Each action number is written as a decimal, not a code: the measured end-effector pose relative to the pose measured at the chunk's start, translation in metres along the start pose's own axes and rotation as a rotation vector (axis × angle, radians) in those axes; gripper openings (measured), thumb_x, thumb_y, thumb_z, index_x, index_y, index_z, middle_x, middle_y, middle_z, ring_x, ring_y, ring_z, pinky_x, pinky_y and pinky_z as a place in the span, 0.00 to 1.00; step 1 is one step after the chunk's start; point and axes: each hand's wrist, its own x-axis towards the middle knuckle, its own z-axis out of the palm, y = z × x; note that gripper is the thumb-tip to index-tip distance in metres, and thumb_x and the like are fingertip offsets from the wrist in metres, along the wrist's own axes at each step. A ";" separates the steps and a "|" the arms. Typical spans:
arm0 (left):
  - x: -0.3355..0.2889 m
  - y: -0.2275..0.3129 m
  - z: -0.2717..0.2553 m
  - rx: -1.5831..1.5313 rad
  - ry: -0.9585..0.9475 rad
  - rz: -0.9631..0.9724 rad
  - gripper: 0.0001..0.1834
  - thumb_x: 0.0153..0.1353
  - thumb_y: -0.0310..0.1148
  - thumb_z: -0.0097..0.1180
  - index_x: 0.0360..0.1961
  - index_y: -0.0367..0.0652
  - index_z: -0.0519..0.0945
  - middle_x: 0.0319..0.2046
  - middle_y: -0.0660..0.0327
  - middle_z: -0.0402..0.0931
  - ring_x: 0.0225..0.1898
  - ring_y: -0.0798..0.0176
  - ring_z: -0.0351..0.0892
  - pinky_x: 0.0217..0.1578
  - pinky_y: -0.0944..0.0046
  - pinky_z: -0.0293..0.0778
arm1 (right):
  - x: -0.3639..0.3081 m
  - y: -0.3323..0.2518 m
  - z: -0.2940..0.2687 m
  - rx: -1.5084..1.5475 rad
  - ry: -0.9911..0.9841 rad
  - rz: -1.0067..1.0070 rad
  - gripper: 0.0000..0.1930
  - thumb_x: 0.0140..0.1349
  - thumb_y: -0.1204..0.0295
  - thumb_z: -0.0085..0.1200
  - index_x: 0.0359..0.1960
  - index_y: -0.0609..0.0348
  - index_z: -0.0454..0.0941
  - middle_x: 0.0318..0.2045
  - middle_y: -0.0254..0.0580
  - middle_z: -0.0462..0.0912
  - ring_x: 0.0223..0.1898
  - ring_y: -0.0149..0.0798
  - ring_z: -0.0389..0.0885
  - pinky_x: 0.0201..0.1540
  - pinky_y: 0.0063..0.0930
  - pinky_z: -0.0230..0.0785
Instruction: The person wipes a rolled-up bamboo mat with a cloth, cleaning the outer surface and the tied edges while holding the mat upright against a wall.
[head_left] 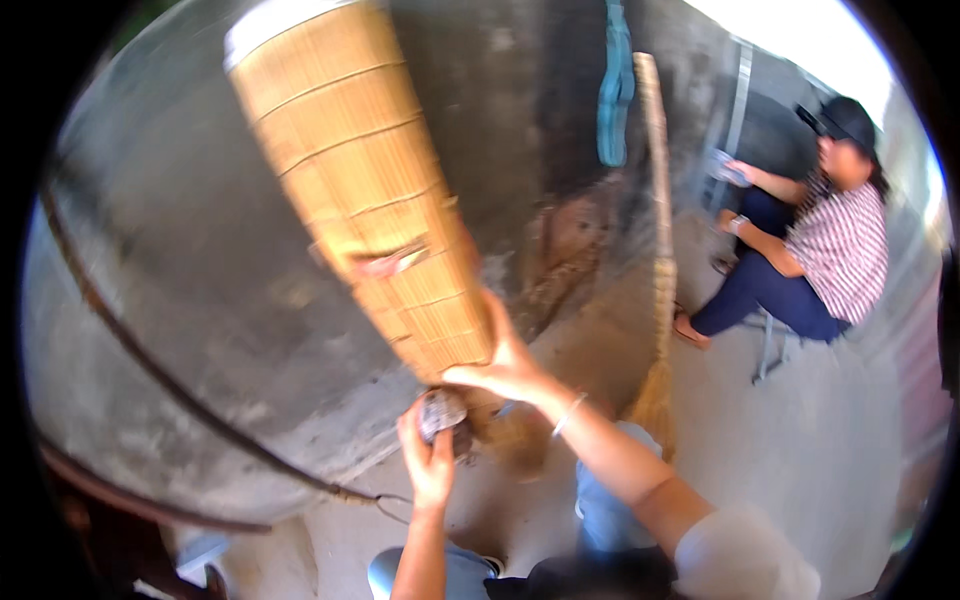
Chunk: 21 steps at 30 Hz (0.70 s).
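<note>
- Biggest is the grey wall [190, 270], filling our view from 8 o'clock round to 12.
- Between 2 and 3 o'clock a person [840, 240] in a checked shirt sits low, well apart from our work.
- Our bamboo-strip roll [365, 190] stands tilted from the middle toward 11 o'clock, with a pale upper end and a reddish patch on its near face.
- At 3 o'clock a straw broom [660, 270] stands upright; at 8 o'clock a dark rod [200, 412] slants down to a loop.
- Our right hand [505, 368], just below the middle, is part open around the roll's lower right corner, thumb in front, fingers partly hidden behind.
- Our left hand [430, 468], toward 7 o'clock, curls part closed around a greyish lump [441, 413], blurred, just below the roll's end.
- We judge the step in hand as steadying the roll while handling the lump; a next move calls for firm right-hand support and a careful left grip.
</note>
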 end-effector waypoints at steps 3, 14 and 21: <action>0.007 -0.009 -0.004 -0.110 -0.027 -0.130 0.24 0.60 0.20 0.49 0.60 0.35 0.67 0.53 0.55 0.69 0.54 0.57 0.68 0.58 0.59 0.64 | 0.004 0.017 0.001 -0.166 -0.023 -0.011 0.59 0.44 0.64 0.75 0.71 0.62 0.42 0.66 0.54 0.56 0.70 0.48 0.52 0.71 0.41 0.46; 0.038 -0.058 0.017 -0.191 -0.020 -0.214 0.30 0.62 0.32 0.46 0.66 0.34 0.59 0.59 0.51 0.66 0.58 0.56 0.67 0.58 0.58 0.63 | 0.010 0.060 -0.020 -0.331 0.036 0.001 0.61 0.43 0.53 0.72 0.71 0.64 0.41 0.65 0.61 0.58 0.66 0.57 0.57 0.68 0.46 0.52; 0.034 -0.030 0.005 -0.155 0.060 -0.258 0.32 0.63 0.29 0.44 0.69 0.35 0.55 0.64 0.48 0.60 0.62 0.53 0.64 0.62 0.57 0.61 | 0.005 0.052 -0.017 -0.271 -0.051 0.070 0.62 0.45 0.55 0.72 0.72 0.62 0.36 0.68 0.62 0.50 0.70 0.56 0.50 0.71 0.44 0.46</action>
